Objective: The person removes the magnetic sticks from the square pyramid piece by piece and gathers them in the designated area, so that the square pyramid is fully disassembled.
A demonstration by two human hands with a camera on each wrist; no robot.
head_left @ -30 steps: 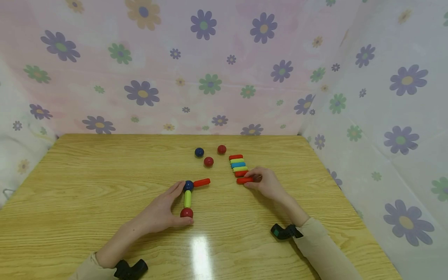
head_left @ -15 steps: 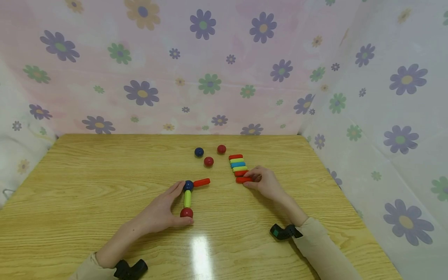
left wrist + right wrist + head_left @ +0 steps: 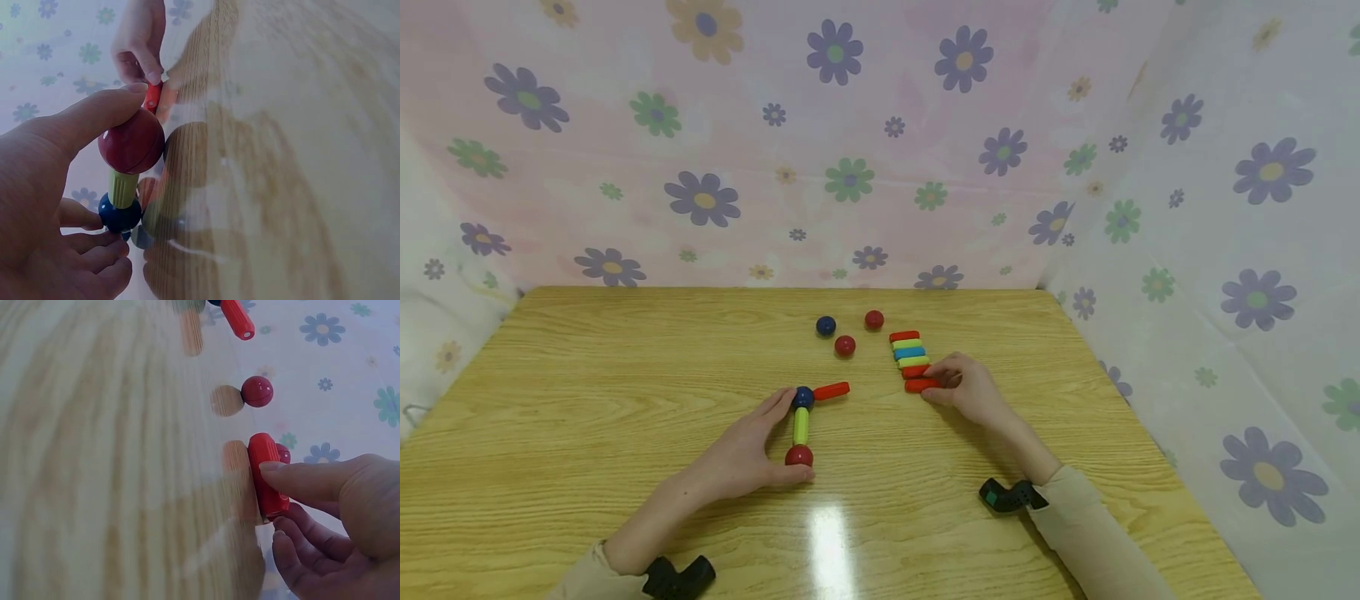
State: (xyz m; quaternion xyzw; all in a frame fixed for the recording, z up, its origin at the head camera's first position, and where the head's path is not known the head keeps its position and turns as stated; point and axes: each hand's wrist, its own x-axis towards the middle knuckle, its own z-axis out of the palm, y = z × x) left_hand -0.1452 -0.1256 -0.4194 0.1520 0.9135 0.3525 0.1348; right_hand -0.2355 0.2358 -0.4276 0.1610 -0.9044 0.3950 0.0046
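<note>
My left hand (image 3: 741,458) spans a joined piece lying on the table, its thumb on the red ball (image 3: 132,142) and its fingertips at the dark blue ball (image 3: 803,398). A yellow-green magnetic rod (image 3: 801,426) links the two balls. From the blue one a red magnetic rod (image 3: 832,391) points right. My right hand (image 3: 968,390) pinches another red magnetic rod (image 3: 265,475) between thumb and fingers, low over the tabletop. In the head view the right fingers cover that rod's right end.
Just beyond the right hand several red, yellow-green and blue rods (image 3: 910,353) lie in a row. Left of them are a loose dark blue ball (image 3: 826,326) and two red balls (image 3: 845,346). A flowered cloth (image 3: 850,167) hangs behind the wooden table (image 3: 625,358).
My right hand has drawn its red rod slightly to the left, near the row's closest rod. The left hand and the joined piece keep their place.
</note>
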